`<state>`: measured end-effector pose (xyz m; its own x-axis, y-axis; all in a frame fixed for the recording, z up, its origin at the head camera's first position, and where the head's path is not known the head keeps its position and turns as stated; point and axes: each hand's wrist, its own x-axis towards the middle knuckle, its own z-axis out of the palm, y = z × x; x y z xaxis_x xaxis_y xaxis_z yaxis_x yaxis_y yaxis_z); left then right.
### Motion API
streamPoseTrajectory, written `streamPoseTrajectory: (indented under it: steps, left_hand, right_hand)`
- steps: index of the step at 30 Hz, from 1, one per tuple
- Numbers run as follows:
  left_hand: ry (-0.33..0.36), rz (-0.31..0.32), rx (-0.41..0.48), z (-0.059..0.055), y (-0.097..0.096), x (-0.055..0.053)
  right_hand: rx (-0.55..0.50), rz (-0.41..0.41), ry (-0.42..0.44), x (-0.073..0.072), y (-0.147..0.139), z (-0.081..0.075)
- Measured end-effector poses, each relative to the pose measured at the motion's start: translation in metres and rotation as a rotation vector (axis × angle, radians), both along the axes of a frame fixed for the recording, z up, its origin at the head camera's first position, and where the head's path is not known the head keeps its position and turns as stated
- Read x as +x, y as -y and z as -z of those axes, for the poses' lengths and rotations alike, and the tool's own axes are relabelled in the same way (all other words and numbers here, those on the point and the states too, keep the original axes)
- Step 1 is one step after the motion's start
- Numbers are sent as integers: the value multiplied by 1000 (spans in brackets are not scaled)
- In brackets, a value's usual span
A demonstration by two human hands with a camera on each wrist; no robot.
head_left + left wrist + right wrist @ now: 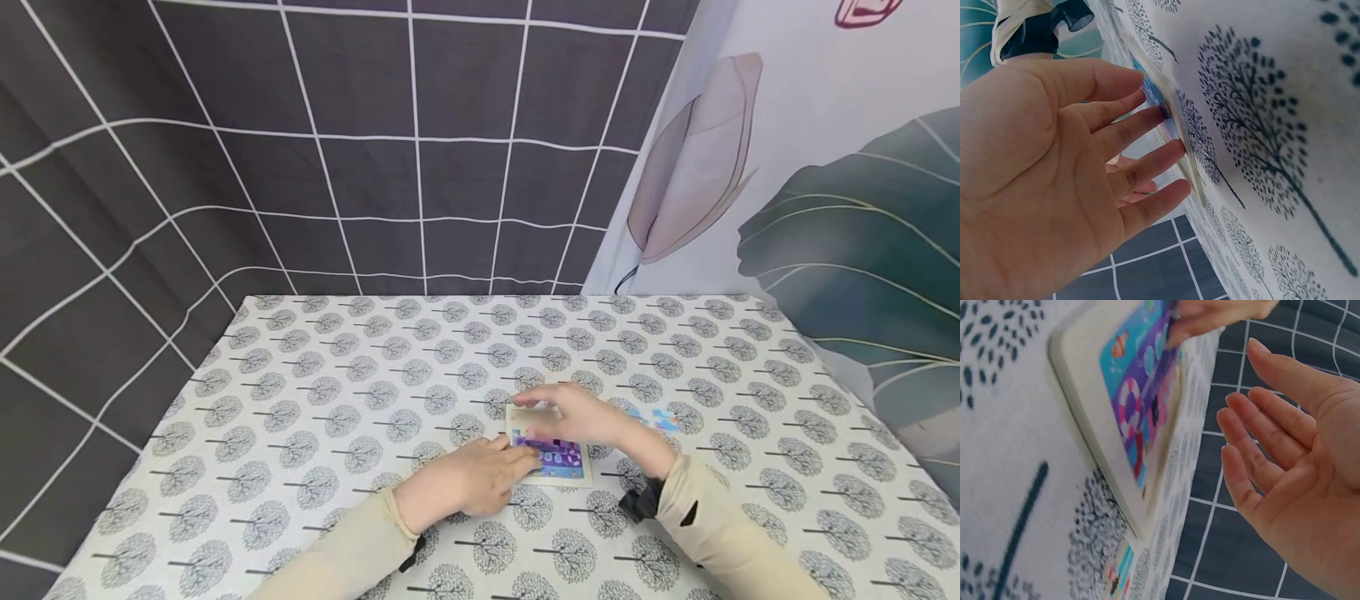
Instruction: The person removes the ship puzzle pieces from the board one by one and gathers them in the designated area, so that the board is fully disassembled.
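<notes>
A thin cream-framed picture puzzle board (587, 477) lies flat on the table below both hands. Its purple and blue picture shows a striped swim ring, a fish and goggles in the right wrist view. My left hand (480, 477) reaches in from the board's left side, with its fingertips on the picture and frame; in the left wrist view its fingers (1147, 165) are extended and slightly spread. Above the board's far right part hovers my right hand (576, 414), fingers loosely bent and nothing in its palm (1310, 481).
Small blue, colourful puzzle pieces (663, 419) lie to the right of the board, beyond the right forearm. A white cloth with tree prints (360, 450) covers the table. A dark gridded curtain (375, 175) hangs behind, and a leaf-patterned one (847, 242) on the right.
</notes>
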<state>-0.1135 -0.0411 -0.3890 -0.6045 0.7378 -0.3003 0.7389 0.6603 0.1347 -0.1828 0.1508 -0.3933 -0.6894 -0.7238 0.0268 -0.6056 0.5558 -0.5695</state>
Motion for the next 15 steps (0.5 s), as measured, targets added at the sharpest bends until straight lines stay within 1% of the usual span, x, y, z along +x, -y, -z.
streamPoseTrajectory:
  steps: [4,6,12,15]
  left_hand:
    - [-7,24,-9,1,1,1]
    - [-7,35,-14,2,2,2]
    - [-8,32,-27,4,4,5]
    - [-11,24,-32,3,4,5]
  right_hand:
    - [35,-18,14,1,2,5]
    - [40,-19,44,2,1,6]
    - [34,-61,110,2,1,12]
    - [29,-79,111,2,4,15]
